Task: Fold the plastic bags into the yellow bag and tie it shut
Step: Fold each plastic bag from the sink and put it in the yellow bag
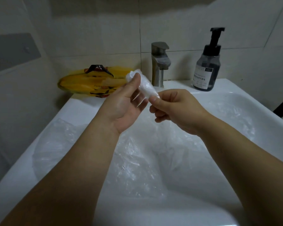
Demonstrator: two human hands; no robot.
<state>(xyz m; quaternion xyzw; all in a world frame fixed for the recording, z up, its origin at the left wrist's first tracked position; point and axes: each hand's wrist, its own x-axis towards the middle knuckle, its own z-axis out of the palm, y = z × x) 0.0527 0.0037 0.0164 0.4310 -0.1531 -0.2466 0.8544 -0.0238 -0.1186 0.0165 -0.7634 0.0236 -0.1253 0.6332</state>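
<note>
Yellow bag (88, 83) beside faucet (159, 64), clear bags (134, 160) filling sink (235, 88)

bag (88, 83): yellow, with dark red-and-black print
rolled bag (145, 84): clear, whitish
loose bags (132, 160): clear
sink (235, 88): white
tap (159, 62): grey steel
soap bottle (207, 66): smoky grey, black pump

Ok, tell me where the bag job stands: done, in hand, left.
Done: one clear plastic bag is rolled into a bundle. In hand: the left hand and right hand pinch that bundle at its ends. Left: loose clear bags lie in the sink, and the yellow bag lies flat by the faucet, showing no knot; the bundle is not in it yet.
</note>
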